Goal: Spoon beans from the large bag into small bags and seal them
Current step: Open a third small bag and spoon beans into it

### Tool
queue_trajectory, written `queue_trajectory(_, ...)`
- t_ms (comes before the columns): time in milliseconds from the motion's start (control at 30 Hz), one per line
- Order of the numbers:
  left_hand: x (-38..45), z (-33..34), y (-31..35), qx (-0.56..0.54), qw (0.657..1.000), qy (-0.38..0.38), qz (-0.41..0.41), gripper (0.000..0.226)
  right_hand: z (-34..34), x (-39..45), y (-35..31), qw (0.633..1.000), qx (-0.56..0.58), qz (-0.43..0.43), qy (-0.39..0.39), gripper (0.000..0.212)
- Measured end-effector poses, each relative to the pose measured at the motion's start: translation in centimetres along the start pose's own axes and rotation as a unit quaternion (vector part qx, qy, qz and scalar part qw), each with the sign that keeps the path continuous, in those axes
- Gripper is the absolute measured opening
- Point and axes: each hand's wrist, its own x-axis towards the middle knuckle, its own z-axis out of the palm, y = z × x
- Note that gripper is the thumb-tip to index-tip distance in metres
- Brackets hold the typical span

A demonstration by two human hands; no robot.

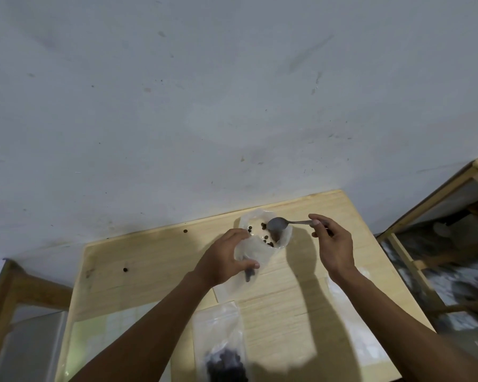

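Head view, taken from above and behind the hands, covers a pale wooden table set against a grey-white wall. At far left, a wooden frame stands beside the table. Two loose beans lie on the left part of the tabletop: one near the middle, one close to the far edge.

Left hand: fingers and thumb curled round the side of a clear plastic bag, gripping it with its open mouth facing away from the camera. Several dark beans are visible inside the mouth of this bag. Whether it is the large bag or a small one cannot be told.

Near the front edge of the table, a small clear bag lies flat, with a dark heap of beans at its near end.

A metal spoon has its bowl at the mouth of the held bag, its handle running right.

Right hand: thumb and fingers pinch the end of the spoon handle; the remaining fingers are curled.

Further clear bags lie flat on the right part of the table, partly hidden by the right forearm. At far right stands a wooden shelf unit; its contents are blurred.
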Motion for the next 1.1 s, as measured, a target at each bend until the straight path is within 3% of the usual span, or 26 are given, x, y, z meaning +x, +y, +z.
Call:
queue_trajectory(367,0.4,0.8,0.2,0.025,0.998,-0.029,0.055,0.078,1.4,-1.5,4.2,0.998,0.009,0.059,0.018,0.02)
queue_trajectory(633,0.3,1.6,0.2,0.022,0.997,-0.039,0.07,0.077,1.7,-2.4,4.9,0.998,0.006,0.056,0.004,0.021)
queue_trajectory(900,0.3,1.2,0.7,0.032,0.993,-0.016,0.115,0.075,2.1,-3.2,5.2,0.998,-0.012,0.061,-0.024,0.022)
queue_trajectory(1100,-0.2,0.4,0.9,0.062,0.989,-0.008,0.133,0.074,2.3,-3.3,4.8,0.997,0.013,0.082,0.004,0.023)
